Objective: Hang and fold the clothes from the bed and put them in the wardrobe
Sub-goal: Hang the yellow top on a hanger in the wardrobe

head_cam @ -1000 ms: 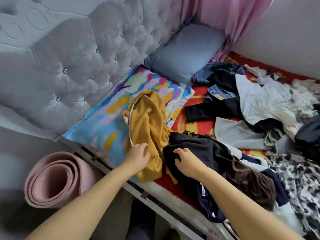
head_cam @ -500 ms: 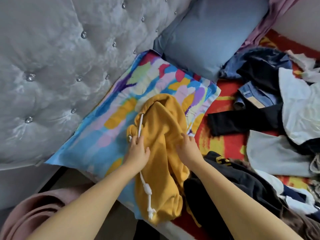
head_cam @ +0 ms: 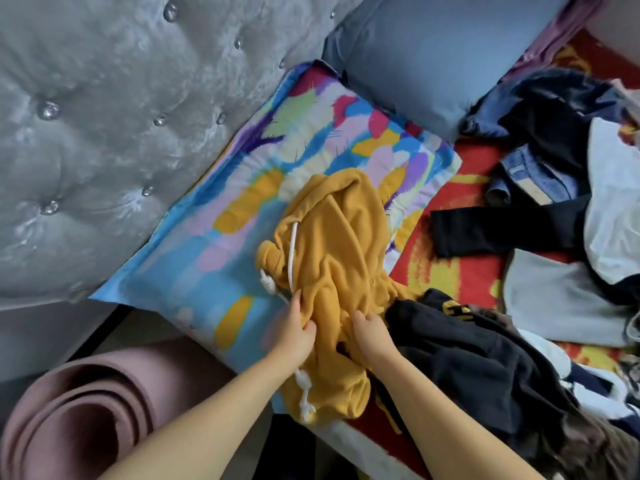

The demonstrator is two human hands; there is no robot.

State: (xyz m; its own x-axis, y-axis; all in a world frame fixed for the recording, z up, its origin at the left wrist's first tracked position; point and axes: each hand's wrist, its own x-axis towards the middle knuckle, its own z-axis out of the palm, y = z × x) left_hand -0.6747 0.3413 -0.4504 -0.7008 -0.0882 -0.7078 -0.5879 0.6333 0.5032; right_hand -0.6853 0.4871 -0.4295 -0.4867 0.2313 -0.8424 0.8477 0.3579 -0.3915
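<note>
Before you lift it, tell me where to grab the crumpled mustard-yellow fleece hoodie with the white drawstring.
Take the mustard-yellow fleece hoodie by its near bunched edge, coming from the bed's front side, where the left hand and right hand already pinch folds. Its far part lies draped on the multicoloured pillow, so lifting from here probably lets it hang free. Avoid pulling the white drawstring.

hoodie (head_cam: 341, 251) on pillow (head_cam: 242, 216) | clothes pile (head_cam: 554, 237) right | mat (head_cam: 86, 410) left

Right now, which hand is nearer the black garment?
Right. The right hand grips the yellow hoodie beside the black garment; the left hand is farther off.
</note>
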